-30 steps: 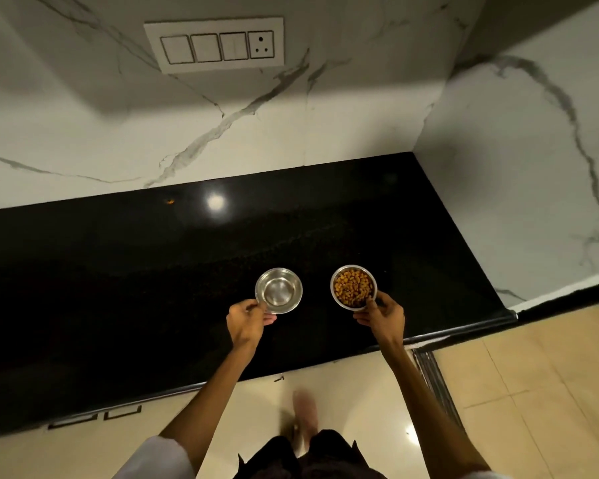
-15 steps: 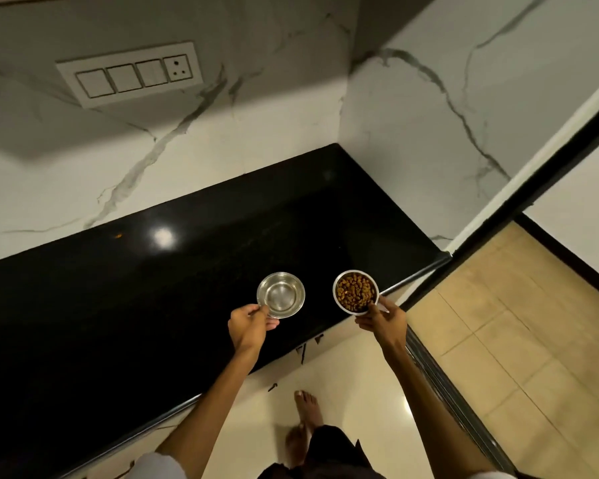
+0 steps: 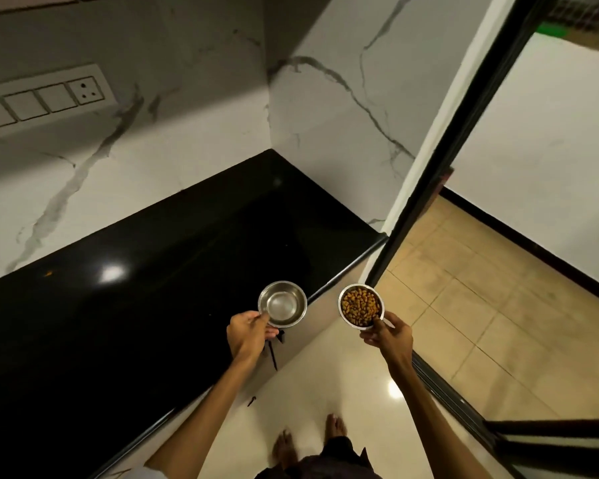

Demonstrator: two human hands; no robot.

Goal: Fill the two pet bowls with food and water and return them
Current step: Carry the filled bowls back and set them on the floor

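Black countertop (image 3: 125, 305) behind; left hand (image 3: 248, 335) pinches shiny steel bowl (image 3: 283, 304), right hand (image 3: 391, 337) grips kibble-filled bowl (image 3: 360, 305).

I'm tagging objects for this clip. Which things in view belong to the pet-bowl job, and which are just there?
Job:
- food bowl, full of kibble, held in right hand
- steel bowl, held in left hand; water not clearly visible

Just there:
- black counter
- switch panel
- marble wall
- tiled floor
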